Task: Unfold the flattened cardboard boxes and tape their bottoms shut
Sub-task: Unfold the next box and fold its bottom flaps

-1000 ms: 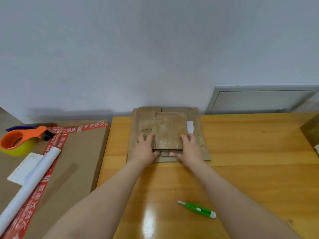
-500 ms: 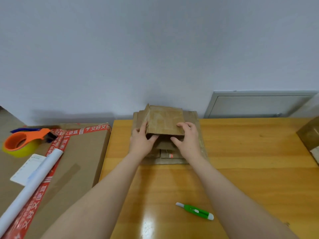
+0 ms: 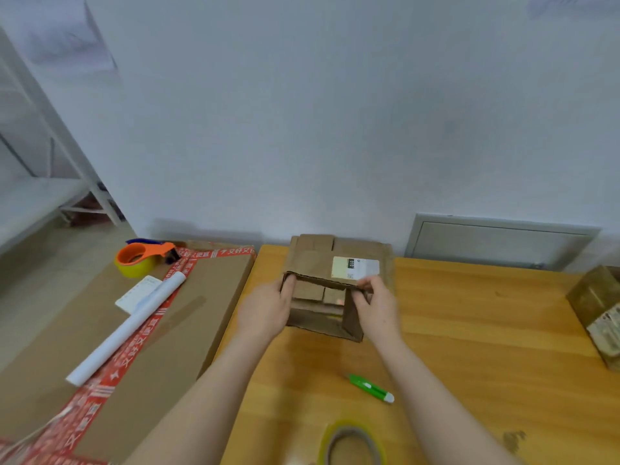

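Note:
A small brown cardboard box is spread into an open tube above the wooden table, its opening facing me. My left hand grips its left wall, thumb at the upper left corner. My right hand grips its right wall near the top. Behind it lies a stack of flattened boxes, the top one bearing a white label. A roll of clear tape lies at the table's near edge.
A green utility knife lies on the table near my right arm. To the left a large box with red tape carries an orange tape dispenser and a white paper roll. Another box stands at the far right.
Both hands lifted the top flat box off the stack, drew it toward me and spread it into an open tube. The camera tilted down, bringing the tape roll into view.

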